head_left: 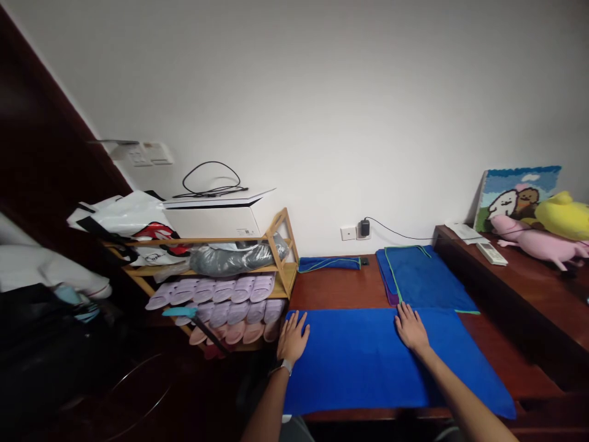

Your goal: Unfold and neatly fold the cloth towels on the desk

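A bright blue cloth (350,362) lies spread flat over the front of the brown wooden table (338,291), its near edge reaching the table's front. On its far left corner rests my left hand (293,336), fingers apart, with a watch band at the wrist. My right hand (411,328) lies flat near the cloth's far edge, fingers spread. Just beyond it is a folded stack of blue cloths (423,276) with green edging and a bit of purple showing. A rolled blue cloth (329,264) with green edging sits by the wall.
Left of the table stands a wooden rack (288,258) with several lilac and pink slippers (239,288), a white box (211,220) and a black cable on top. To the right, a raised wooden surface (529,288) holds a remote control (491,253) and a pink plush toy (538,239).
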The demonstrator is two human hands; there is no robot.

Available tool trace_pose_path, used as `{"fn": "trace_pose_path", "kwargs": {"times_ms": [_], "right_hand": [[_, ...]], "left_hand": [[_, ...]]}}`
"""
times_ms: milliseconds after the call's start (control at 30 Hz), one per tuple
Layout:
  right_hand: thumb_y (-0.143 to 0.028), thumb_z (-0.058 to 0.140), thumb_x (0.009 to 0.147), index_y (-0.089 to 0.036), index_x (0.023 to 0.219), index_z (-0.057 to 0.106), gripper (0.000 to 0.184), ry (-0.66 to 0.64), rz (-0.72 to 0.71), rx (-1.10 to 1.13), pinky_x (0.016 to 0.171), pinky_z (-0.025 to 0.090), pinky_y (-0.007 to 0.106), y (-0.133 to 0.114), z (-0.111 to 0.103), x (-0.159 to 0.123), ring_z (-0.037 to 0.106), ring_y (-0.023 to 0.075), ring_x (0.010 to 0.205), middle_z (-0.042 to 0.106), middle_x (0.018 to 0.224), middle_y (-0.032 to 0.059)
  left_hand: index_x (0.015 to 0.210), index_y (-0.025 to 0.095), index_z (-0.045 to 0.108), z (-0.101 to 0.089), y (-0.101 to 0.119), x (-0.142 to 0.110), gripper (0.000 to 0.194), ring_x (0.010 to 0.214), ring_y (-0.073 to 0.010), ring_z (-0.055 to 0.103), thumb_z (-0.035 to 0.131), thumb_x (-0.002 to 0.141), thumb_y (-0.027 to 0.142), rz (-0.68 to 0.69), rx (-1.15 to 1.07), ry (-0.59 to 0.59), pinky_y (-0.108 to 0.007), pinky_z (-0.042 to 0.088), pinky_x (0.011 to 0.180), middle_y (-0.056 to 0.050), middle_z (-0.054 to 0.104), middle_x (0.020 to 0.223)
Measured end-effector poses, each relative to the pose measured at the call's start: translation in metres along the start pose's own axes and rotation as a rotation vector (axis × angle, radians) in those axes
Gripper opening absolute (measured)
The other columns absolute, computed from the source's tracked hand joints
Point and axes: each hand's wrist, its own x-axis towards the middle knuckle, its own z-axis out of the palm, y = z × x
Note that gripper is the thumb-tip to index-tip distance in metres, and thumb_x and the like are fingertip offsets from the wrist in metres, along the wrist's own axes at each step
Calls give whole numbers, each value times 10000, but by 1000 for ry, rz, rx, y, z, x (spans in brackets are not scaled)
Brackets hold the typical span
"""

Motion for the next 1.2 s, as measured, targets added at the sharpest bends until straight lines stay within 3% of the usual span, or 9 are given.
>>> {"fn": "trace_pose_path", "kwargs": {"times_ms": [133,333,633,733,867,967,1067,1133,1200], "right_hand": [[-441,208,1061,-89,1653,337,701,-81,-33,18,1316,165,455,2,-10,-4,227,263,1617,286,1734,113],[-515,175,1055,-129,1684,261,743,-41,-92,49,1324,141,444,9,-14,-19,181,228,1629,228,1751,72],[-487,138,1028,-140,1696,190,755,-148,256,-69,1310,164,497,137,-30,-41,158,264,1632,208,1760,50],[-475,154,1026,-170,1692,237,737,-154,262,-85,1301,184,510,153,-38,-42,187,256,1626,242,1754,47],[-410,188,1023,-119,1637,392,709,-45,270,-147,1301,154,540,117,-39,-35,272,299,1601,330,1720,125],[-418,222,1032,-123,1632,405,693,37,83,-107,1307,153,522,51,-34,-29,264,301,1604,334,1718,115],[-495,213,1043,-180,1666,336,709,-50,-86,-18,1311,168,475,-12,-28,-27,241,253,1614,309,1728,55],[-528,191,1040,-191,1680,291,730,-116,-100,4,1315,158,464,-28,-24,-27,214,234,1622,274,1739,30],[-547,170,1033,-203,1689,259,747,-149,-70,-2,1319,142,473,-14,-21,-28,188,233,1628,241,1748,10]], "left_hand": [[1587,263,484,-2,1,0,538,1569,-243,364,403,1077,412,8,2,6,-464,259,1297,-93,405,1691],[1585,270,487,-2,0,1,537,1567,-254,367,414,1070,403,21,22,5,-486,270,1291,-92,388,1697],[1600,265,464,-1,0,1,559,1580,-267,340,396,1068,422,15,49,-5,-488,272,1286,-91,376,1705],[1577,277,501,-3,-1,2,549,1558,-285,383,412,1058,432,26,45,3,-501,304,1269,-86,420,1684],[1549,263,541,-6,11,4,536,1551,-286,393,408,1059,435,74,27,47,-496,297,1276,-91,455,1665],[1574,276,507,-7,27,6,544,1576,-274,347,400,1067,442,123,3,40,-496,263,1293,-78,425,1685],[1589,306,482,-5,32,7,544,1585,-273,329,395,1072,456,122,-15,-30,-505,254,1295,-69,401,1698],[1596,327,466,-4,24,5,543,1585,-274,327,383,1078,465,93,-17,-53,-510,257,1292,-59,387,1704],[1605,340,447,-2,10,4,548,1590,-277,315,373,1081,480,58,-8,-50,-510,266,1288,-50,368,1714]]}}
